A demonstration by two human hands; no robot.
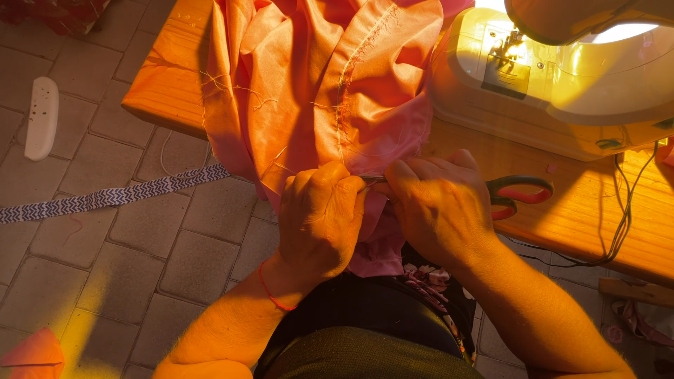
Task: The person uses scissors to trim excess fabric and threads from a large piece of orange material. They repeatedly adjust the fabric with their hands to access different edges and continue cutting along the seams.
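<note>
Wooden table (168, 84) running diagonally across the top of the view, lit warm orange by strong light; below and to the left of it, a floor of grey paving tiles (105, 260). One white sewing machine (562, 77) standing on the table at upper right, glaring under its own lamp, with dark cables (621, 224) trailing down over the table edge beside it. One large piece of pink cloth (316, 91) draped off the front edge of the table, a frayed seam running down its middle, loose threads hanging from it. One pair of scissors with red-and-black handles (519, 193) lying on the table just right of the hands. Left hand (319, 217) curled shut, fingertips pinching the lower edge of the cloth. Right hand (439, 207) closed likewise, thumb and fingers gripping the same cloth edge right beside the left; whether a small tool sits between the two cannot be told. One thin red string (270, 291) around the left wrist. On the floor, one black-and-white zigzag ribbon (105, 196) stretched out to the left, one white oblong object (41, 116) further up, one scrap of orange cloth (31, 354) in the bottom left corner. No packages, labels or signs readable anywhere.
</note>
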